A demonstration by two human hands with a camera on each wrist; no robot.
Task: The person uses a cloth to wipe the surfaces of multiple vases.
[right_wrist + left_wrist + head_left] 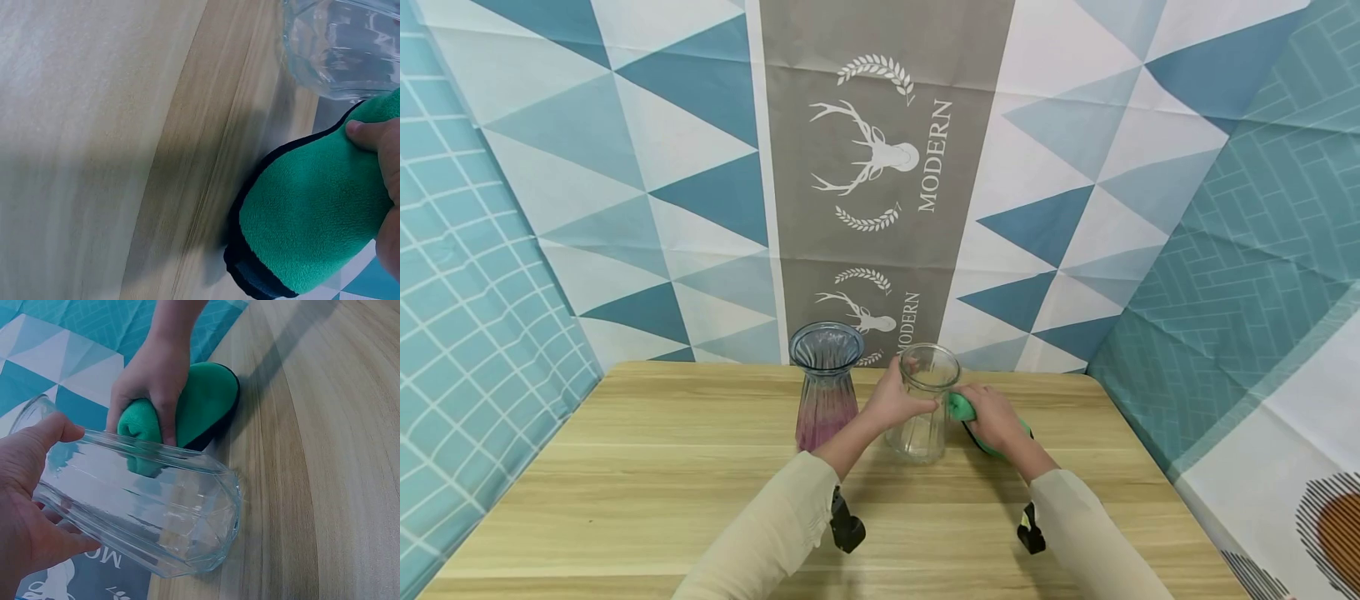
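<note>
A clear glass vase point(922, 433) with ribbed sides stands upright on the wooden table. My left hand point(895, 400) grips its upper part, thumb on one side and fingers round the other. On the vase's right side, my right hand point(992, 417) grips a folded green cloth point(312, 212) with black edging. In the left wrist view, the rolled end of the cloth point(139, 422) lies against or just behind the glass; I cannot tell which. The part of the cloth inside my right palm is hidden.
A second ribbed vase point(826, 392), blue at the top and pink below, stands left of the clear one. The wooden table point(625, 475) ends at a patterned backdrop point(880, 167) close behind both vases. Teal sheeting point(1240, 275) hangs along the right.
</note>
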